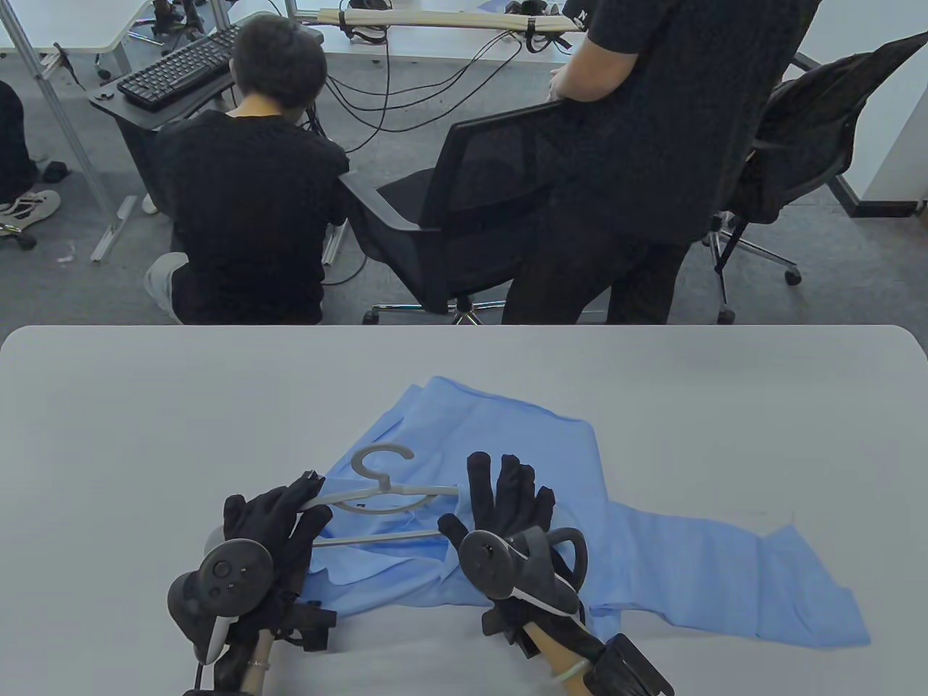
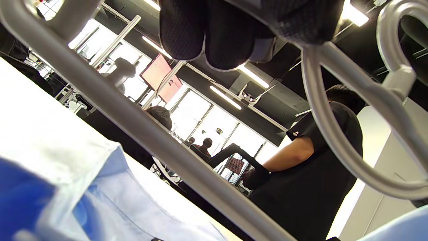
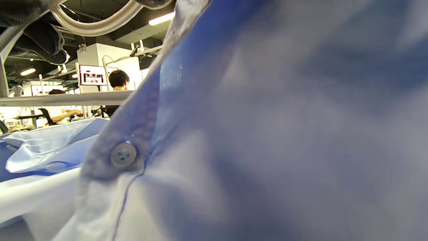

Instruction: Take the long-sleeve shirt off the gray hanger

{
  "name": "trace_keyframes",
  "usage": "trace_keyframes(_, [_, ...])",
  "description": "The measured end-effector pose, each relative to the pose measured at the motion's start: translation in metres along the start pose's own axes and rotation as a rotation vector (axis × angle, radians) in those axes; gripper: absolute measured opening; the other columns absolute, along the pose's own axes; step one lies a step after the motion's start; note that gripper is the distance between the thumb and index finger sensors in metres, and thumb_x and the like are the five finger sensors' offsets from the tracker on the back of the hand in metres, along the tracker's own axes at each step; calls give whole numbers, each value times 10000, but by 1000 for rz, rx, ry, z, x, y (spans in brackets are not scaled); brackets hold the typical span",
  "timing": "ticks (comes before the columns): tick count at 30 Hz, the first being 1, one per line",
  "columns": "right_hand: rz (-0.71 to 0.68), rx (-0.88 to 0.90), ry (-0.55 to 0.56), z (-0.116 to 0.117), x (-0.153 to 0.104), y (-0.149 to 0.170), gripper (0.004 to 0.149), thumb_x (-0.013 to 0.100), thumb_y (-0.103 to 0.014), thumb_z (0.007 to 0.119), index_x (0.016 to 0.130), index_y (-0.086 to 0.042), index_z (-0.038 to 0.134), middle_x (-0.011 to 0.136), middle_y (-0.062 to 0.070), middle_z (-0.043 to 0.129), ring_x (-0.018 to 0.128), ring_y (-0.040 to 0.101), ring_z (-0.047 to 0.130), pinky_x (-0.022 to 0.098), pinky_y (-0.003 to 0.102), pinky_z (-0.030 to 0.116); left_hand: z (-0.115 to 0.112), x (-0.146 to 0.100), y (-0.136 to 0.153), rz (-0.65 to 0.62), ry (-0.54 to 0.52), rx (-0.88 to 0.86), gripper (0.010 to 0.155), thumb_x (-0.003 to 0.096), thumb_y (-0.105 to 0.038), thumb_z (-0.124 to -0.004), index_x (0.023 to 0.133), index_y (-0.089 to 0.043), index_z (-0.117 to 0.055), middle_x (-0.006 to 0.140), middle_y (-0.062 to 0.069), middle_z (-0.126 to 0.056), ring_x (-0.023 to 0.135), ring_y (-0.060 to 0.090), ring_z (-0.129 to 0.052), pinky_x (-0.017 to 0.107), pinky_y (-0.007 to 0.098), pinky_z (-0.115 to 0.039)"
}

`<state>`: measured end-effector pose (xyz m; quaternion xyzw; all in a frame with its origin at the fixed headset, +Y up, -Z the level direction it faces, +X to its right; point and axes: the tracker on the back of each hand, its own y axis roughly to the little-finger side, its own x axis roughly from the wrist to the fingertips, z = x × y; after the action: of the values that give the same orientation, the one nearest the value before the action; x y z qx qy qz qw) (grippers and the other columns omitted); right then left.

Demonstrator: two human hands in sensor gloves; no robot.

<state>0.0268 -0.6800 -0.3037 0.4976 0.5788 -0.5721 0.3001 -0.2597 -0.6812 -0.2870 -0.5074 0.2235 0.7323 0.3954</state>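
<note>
Table view shows my left hand (image 1: 279,518) gripping the gray hanger (image 1: 384,493), right hand (image 1: 507,500) splayed flat on the shirt (image 1: 551,449) at 3 o'clock; right wrist view alone shows a button (image 3: 123,154).

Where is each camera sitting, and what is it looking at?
Table view: high up, looking down at the table, blue shirt, gray hanger, left hand and right hand.
Left wrist view: low, looking up past the left hand's fingers gripping the hanger.
Right wrist view: close against the shirt.
All three views show the shirt and hanger.
</note>
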Motion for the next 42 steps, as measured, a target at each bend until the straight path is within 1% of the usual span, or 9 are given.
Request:
trace_keyframes(3, [-2, -8, 55, 3, 0, 0, 702, 727, -330, 510, 1187, 89, 184, 1093, 571, 380, 943, 744, 515, 574, 832, 508, 3, -1, -2, -11, -11, -7, 511, 466, -553, -734, 962, -434, -711, 839, -167, -862, 962, 139, -742, 838, 411, -254])
trace_keyframes(7, [-11, -30, 132, 5, -1, 0, 606, 716, -233, 525, 1190, 45, 268, 1098, 507, 473, 945, 679, 606, 586, 796, 563, 6, -1, -1, -9, -28, -7, 512, 465, -549, -738, 962, -426, -716, 831, -160, -868, 954, 146, -745, 834, 415, -252])
trace_keyframes(10, [-9, -64, 146, 5, 0, 4, 539, 703, -186, 539, 1181, 0, 374, 1091, 417, 598, 918, 596, 732, 581, 737, 650, 7, -1, 2, 2, -33, -5, 510, 463, -546, -742, 958, -424, -721, 827, -155, -871, 954, 149, -740, 834, 407, -239])
trace_keyframes(16, [71, 82, 58, 2, 6, 27, 521, 694, -182, 556, 1177, -33, 429, 1119, 391, 589, 937, 609, 713, 577, 733, 673, 19, 1, 18, 61, -75, -41, 505, 462, -543, -747, 952, -419, -733, 825, -148, -876, 950, 158, -744, 830, 400, -226])
trace_keyframes(25, [155, 234, 43, 2, 13, 51, 515, 684, -158, 574, 1164, -13, 459, 1073, 365, 683, 847, 506, 875, 558, 654, 758, 34, 1, 36, 125, -145, -41, 510, 471, -551, -733, 962, -411, -726, 831, -148, -875, 949, 166, -752, 826, 419, -243])
trace_keyframes(31, [262, 280, 43, 13, 15, 73, 478, 685, -155, 567, 1139, -11, 522, 1028, 335, 751, 810, 486, 901, 549, 648, 759, 43, -1, 43, 141, -204, 61, 516, 497, -555, -692, 988, -397, -692, 839, -135, -860, 939, 185, -760, 807, 477, -294])
trace_keyframes(33, [280, 275, 58, 14, 14, 74, 477, 689, -156, 561, 1138, -3, 515, 1029, 344, 741, 814, 491, 893, 550, 650, 754, 46, -2, 46, 168, -230, 46, 518, 505, -548, -687, 1000, -396, -679, 838, -123, -850, 927, 196, -758, 798, 494, -305])
trace_keyframes(37, [197, 99, 138, 14, 9, 53, 466, 698, -169, 537, 1123, 22, 510, 1090, 355, 639, 882, 516, 820, 572, 677, 719, 50, -4, 54, 228, -262, -10, 512, 521, -535, -689, 1010, -386, -671, 830, -102, -841, 894, 213, -764, 785, 512, -325])
trace_keyframes(42, [-88, -128, 192, 23, -1, 4, 463, 699, -190, 538, 1114, 15, 532, 1115, 414, 541, 925, 555, 747, 575, 711, 690, 51, -6, 62, 291, -268, -95, 511, 527, -531, -689, 1012, -373, -672, 826, -93, -842, 880, 222, -770, 779, 515, -332])
